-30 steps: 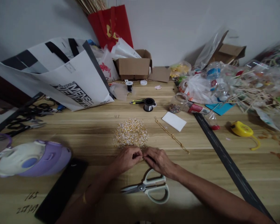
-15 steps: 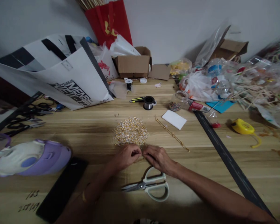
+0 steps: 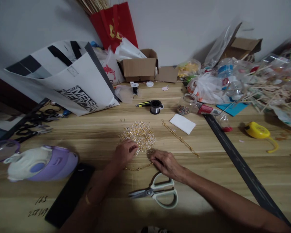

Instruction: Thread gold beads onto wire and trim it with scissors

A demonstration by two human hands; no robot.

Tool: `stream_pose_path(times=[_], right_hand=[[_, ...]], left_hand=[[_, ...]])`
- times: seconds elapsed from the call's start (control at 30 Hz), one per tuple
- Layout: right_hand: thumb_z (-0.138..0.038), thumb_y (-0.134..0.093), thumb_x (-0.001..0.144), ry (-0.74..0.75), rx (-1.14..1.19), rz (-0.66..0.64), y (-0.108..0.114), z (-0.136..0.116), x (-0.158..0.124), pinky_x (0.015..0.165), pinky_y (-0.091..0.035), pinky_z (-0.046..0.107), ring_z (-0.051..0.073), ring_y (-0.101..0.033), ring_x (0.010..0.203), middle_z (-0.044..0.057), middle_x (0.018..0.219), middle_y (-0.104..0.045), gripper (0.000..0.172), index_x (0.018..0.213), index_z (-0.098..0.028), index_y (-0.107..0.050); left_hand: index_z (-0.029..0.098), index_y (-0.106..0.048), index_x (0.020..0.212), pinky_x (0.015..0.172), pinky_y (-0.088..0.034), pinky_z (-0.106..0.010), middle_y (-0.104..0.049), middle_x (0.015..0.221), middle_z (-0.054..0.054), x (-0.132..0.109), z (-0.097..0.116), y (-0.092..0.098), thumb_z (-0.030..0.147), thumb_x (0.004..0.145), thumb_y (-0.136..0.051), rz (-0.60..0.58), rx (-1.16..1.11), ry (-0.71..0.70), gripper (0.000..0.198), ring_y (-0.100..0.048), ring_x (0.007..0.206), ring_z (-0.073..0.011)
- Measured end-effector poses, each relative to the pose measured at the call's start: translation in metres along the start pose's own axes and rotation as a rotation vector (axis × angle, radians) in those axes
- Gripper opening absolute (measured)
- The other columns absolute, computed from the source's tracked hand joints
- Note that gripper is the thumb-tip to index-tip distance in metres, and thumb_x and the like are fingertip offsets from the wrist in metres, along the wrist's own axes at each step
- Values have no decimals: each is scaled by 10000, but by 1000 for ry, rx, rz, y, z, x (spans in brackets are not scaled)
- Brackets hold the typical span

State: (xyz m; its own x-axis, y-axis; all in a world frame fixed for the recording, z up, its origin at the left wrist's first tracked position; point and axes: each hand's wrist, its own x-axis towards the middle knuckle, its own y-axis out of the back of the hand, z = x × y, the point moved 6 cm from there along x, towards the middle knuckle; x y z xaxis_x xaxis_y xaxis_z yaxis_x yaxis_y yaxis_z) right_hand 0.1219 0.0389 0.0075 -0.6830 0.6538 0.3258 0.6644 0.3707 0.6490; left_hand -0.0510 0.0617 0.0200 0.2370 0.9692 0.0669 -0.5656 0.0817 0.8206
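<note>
A thin gold chain point(image 3: 138, 169) lies in a shallow sag on the table point(image 3: 208, 194), running from beneath the left wrist to the right hand point(image 3: 168, 164), whose bent fingers pinch its end. Beyond it, the left hand point(image 3: 124, 152) curls its fingertips at the near edge of the bead pile point(image 3: 142, 134); whether they grip a piece, I cannot tell. Scissors point(image 3: 148, 192) lie nearer the body, another gold chain point(image 3: 181, 140) right of the pile.

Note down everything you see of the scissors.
The scissors lie flat on the table, just nearer the wearer than the right hand, with nothing gripping them. They have two pale, plastic-looking looped handles and grey, metal-looking blades joined at a pivot. The blades point left and look closed or nearly so.
</note>
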Motion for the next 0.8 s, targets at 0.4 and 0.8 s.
stream_pose_path(times=[0.4,0.8], right_hand=[[-163,-427,928,19,-4,16,1,0,0,650,-437,240,147,-551,692,41,777,-596,128,850,-182,-527],[-141,-432,914,26,-4,14,1,0,0,667,-447,247,155,-569,723,48,806,-612,116,860,-181,-527]], left_hand=[[176,-629,793,770,-411,-302,-611,808,-38,3,14,-11,185,899,-481,11,280,-162,182,-533,821,-182],[162,-570,711,692,-402,-268,-589,745,-25,11,11,-7,117,836,-517,17,182,-98,143,-532,735,-156]])
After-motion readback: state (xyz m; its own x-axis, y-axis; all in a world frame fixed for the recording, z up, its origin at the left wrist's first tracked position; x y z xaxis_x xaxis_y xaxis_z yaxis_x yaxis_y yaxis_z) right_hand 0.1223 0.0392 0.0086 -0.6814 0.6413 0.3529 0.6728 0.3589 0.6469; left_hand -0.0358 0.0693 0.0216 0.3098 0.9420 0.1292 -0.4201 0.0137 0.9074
